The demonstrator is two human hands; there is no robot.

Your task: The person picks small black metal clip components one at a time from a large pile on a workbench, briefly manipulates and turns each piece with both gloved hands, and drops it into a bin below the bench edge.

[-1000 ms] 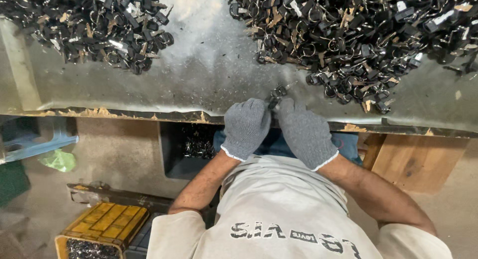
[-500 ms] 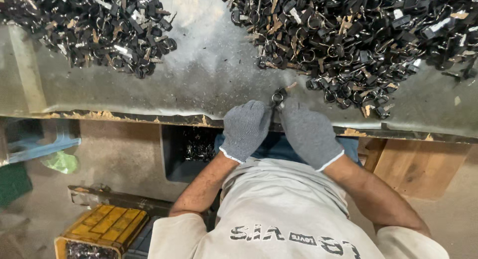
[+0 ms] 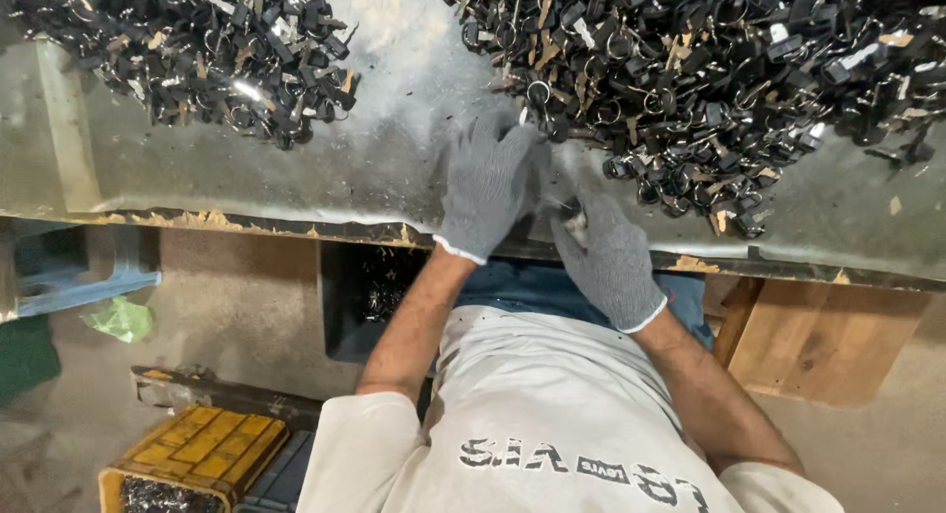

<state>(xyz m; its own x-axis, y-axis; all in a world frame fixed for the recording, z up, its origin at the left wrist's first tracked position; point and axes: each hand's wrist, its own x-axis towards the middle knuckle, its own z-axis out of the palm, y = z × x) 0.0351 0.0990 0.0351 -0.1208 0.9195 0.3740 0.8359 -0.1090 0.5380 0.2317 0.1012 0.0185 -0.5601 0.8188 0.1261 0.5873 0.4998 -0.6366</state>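
Since half a second ago, both gloved hands have shifted: the left hand [image 3: 488, 186] has reached forward from the bench edge to the near fringe of the big heap, and the right hand [image 3: 609, 262] has dropped back toward the edge. I read this as one piece finished and another being fetched.

I see the left hand's fingers curled loosely over a ringed metal part [image 3: 539, 92] at its 12 o'clock; whether it grips it, I cannot tell. The right hand is pinched together on a small dark piece [image 3: 570, 209] between thumb and fingertips.

Large heap of black clips and rings [image 3: 709, 69] lies at 1 o'clock from the hands; a smaller heap [image 3: 197, 50] lies at 10 o'clock, well apart. Grey metal bench top [image 3: 394, 168] is bare between them. Below, a yellow crate [image 3: 202, 452] stands at 7 o'clock, a dark bin [image 3: 370, 291] under the bench edge.
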